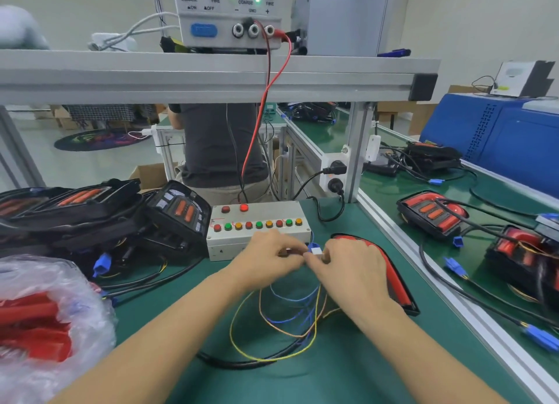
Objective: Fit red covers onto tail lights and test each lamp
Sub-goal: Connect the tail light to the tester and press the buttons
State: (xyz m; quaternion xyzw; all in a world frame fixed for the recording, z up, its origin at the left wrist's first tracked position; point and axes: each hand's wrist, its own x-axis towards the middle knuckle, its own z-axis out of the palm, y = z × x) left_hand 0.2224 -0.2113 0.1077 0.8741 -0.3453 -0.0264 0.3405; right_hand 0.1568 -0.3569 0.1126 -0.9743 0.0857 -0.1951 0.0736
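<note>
On the green worktop, head view:
Left hand (266,260): fingers curled, pinching a small connector piece in front of the test box; the piece is mostly hidden by the fingers.
Right hand (348,270): fingers curled on the blue-and-white plug (314,249), fingertip to fingertip with the left hand.
Plug: between the two hands, just before the box's near right corner.
Test box (257,222): grey, mid-worktop toward the far edge; a row of red, green and amber buttons on top, two red ones behind them, the right one brighter.
Wires (272,319): thin yellow, blue and orange loops lying on the mat under both wrists, joined to a black cable (236,362).
Tail light (390,279): red cover uppermost, flat by the worktop's right edge, partly under the right hand.
Stack of lights (99,216): black housings with orange strips, piled at the left edge beside the box, cables and a blue plug trailing.
Bag of covers (39,319): clear plastic, red parts inside, near left corner.
Power supply (230,13): on the shelf above, green lamp lit, red and black leads dropping toward the box.
Socket strip (335,173): on the frame post right of the box, two black plugs in.
Next bench (393,185): to the right, more lights with cables.
Person (217,149): seated beyond the frame, dark shirt.
</note>
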